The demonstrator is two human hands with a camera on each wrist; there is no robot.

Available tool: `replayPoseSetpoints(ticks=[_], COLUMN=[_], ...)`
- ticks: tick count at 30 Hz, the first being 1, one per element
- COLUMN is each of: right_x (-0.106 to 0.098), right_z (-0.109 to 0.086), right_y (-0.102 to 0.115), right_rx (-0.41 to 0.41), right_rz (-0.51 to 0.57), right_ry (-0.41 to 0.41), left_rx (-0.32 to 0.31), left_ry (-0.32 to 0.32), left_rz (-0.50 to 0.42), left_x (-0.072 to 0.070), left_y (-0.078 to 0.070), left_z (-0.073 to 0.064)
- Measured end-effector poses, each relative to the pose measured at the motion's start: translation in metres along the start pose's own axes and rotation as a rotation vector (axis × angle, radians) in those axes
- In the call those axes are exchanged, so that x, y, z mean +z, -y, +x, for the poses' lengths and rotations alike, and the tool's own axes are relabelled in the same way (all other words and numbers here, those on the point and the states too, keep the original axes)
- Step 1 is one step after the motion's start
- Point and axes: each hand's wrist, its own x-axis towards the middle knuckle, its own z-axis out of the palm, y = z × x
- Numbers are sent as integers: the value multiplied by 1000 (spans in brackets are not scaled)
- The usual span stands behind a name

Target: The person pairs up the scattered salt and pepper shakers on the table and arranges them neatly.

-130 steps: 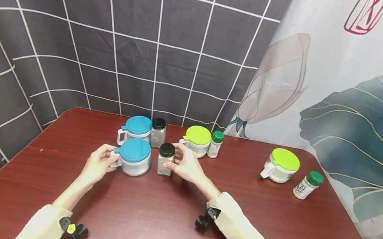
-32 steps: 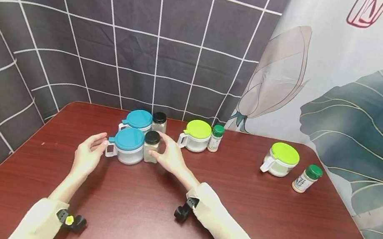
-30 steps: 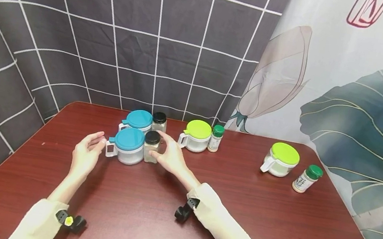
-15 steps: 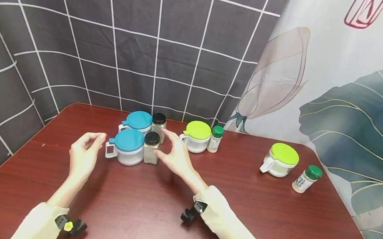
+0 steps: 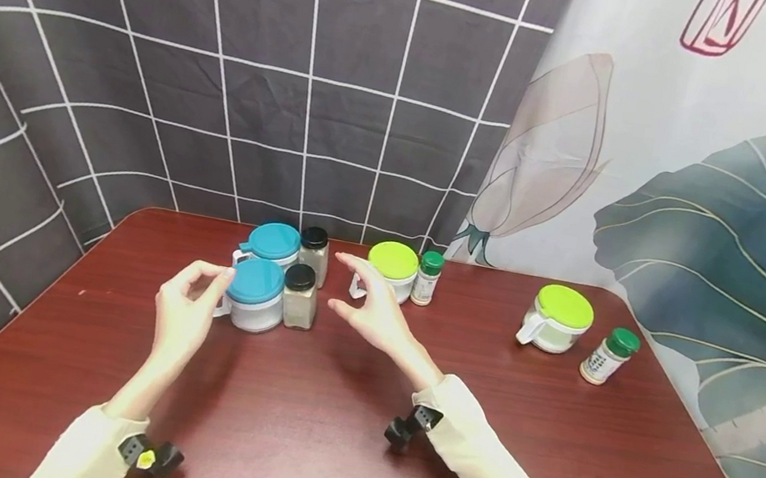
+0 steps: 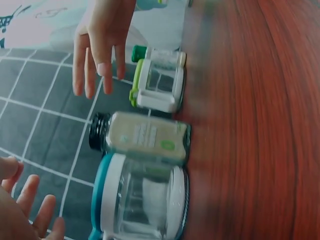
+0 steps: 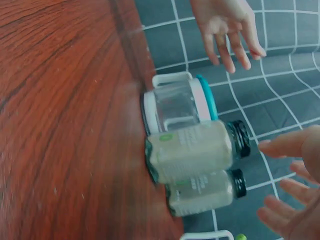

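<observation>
My left hand hovers beside the handle of the front blue-lidded seasoning jar, its fingers loosely bent around nothing. To the right, my right hand is held with thumb and fingers spread, apart from the front black-capped spice bottle. That bottle stands upright against the jar's right side. Behind this pair are another blue-lidded jar and another black-capped spice bottle. In the right wrist view the front spice bottle stands clear of my right fingers.
A green-lidded jar, partly behind my right hand, stands beside a green-capped spice bottle. Farther right are a second green-lidded jar and green-capped bottle. The reddish-brown table meets a grid-patterned curtain at the back.
The front blue-lidded jar and black-capped bottle have shifted left and now stand together. Both hands have let go; the right has drawn away rightward, while the left has lifted off the handle.
</observation>
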Motion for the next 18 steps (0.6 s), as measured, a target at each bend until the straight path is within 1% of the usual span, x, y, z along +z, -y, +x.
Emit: replayPoseSetpoints(ticks=[2, 6, 8, 12, 18], right_x=[-6, -15, -20, -31, -45], right_z=[-1, -3, -3, -5, -11], right_y=[-2, -3, -4, -6, -11], right_rx=[-20, -47, -55, -67, -93], right_rz=[16, 40, 33, 3, -24], right_ry=[12, 25, 17, -3, -28], left_rx=[20, 50, 57, 62, 89], left_ry=[16, 21, 24, 46, 100], left_rz=[-5, -58, -83, -103, -125], left_x=[3, 8, 11, 18, 32], left_y=[-2, -7, -11, -17, -17], left_z=[-1, 0, 0, -3, -10])
